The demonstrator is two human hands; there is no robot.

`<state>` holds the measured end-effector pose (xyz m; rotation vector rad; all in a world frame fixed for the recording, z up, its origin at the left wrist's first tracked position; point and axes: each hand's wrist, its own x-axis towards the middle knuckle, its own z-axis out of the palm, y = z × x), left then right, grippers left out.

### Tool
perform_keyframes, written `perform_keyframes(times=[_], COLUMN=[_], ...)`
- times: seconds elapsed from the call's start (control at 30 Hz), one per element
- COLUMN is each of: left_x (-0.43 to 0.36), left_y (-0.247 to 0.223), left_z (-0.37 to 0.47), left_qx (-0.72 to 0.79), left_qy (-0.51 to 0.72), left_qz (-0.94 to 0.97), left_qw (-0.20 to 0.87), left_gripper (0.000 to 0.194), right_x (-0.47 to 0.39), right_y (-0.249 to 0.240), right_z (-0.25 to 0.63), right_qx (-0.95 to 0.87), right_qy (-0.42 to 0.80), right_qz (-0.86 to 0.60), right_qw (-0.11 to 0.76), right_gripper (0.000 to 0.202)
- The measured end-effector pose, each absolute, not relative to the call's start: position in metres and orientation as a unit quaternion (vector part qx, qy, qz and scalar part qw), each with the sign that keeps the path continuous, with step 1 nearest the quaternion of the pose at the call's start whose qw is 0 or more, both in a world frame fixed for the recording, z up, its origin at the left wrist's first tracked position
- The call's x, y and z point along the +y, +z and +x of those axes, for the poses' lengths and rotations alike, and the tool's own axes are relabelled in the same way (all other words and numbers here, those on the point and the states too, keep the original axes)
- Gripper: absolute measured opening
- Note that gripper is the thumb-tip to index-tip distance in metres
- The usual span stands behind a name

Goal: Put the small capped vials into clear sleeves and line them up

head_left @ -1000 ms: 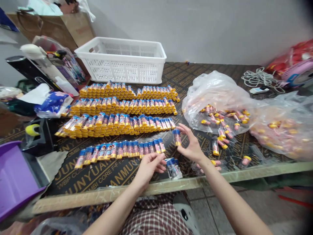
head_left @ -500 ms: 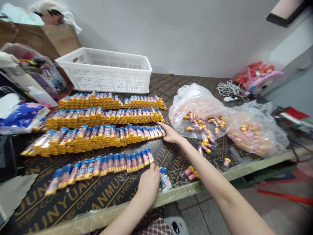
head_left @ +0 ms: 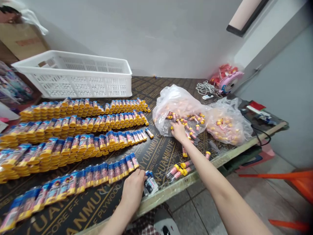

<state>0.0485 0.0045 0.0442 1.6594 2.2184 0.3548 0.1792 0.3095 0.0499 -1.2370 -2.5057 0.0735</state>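
My right hand (head_left: 179,131) reaches to the mouth of a clear plastic bag (head_left: 168,98) of small pink tubes with yellow caps; its fingertips are among the tubes, and what they hold is too small to make out. My left hand (head_left: 135,186) rests near the table's front edge with fingers drawn together, beside a small pile of blue and white labels (head_left: 151,183). Left of it lies a single row of labelled tubes (head_left: 96,173). Behind that row, stacked rows of blue-and-yellow tubes (head_left: 73,147) run across the table. One tube (head_left: 149,133) lies at a row's right end.
A white basket (head_left: 83,81) stands behind the rows. A second bag of tubes (head_left: 226,125), white cables (head_left: 207,88) and a pink fan (head_left: 230,83) are at the right. Loose yellow-capped tubes (head_left: 179,171) lie near the front edge (head_left: 171,191).
My right hand has left the right end of the stacked row and moved right to the bag, leaving a tube there. My left hand stays by the labels. The view has turned right.
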Motion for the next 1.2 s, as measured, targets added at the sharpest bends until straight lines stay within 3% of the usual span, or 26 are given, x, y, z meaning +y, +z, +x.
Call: perform_keyframes(times=[0.17, 0.37, 0.53, 0.67, 0.77, 0.93, 1.2], left_x=[0.003, 0.000, 0.000, 0.005, 0.008, 0.009, 0.008], left_y=[0.042, 0.041, 0.050, 0.062, 0.068, 0.071, 0.067], left_z=[0.046, 0.045, 0.037, 0.023, 0.012, 0.004, 0.002], left_qx=[0.776, 0.753, 0.702, 0.621, 0.562, 0.511, 0.510], left_qy=[0.146, 0.243, 0.457, 0.618, 0.670, 0.705, 0.728], left_qz=[0.591, 0.594, 0.454, 0.223, 0.105, 0.031, -0.031], left_qw=[0.168, 0.145, 0.304, 0.428, 0.473, 0.490, 0.458], left_gripper=[0.017, 0.016, 0.016, 0.028, 0.043, 0.027, 0.034], right_x=[0.302, 0.245, 0.170, 0.121, 0.098, 0.076, 0.060], right_y=[0.049, 0.069, 0.084, 0.087, 0.085, 0.078, 0.071], right_z=[0.179, 0.183, 0.185, 0.184, 0.183, 0.182, 0.185], right_qx=[-0.885, -0.844, -0.809, -0.755, -0.701, -0.711, -0.755], right_qy=[0.059, 0.146, 0.243, 0.373, 0.462, 0.444, 0.380], right_qz=[-0.420, -0.404, -0.368, -0.337, -0.331, -0.340, -0.333], right_qw=[0.192, 0.320, 0.390, 0.420, 0.430, 0.425, 0.418], right_gripper=[0.030, 0.034, 0.019, 0.015, 0.015, 0.022, 0.027])
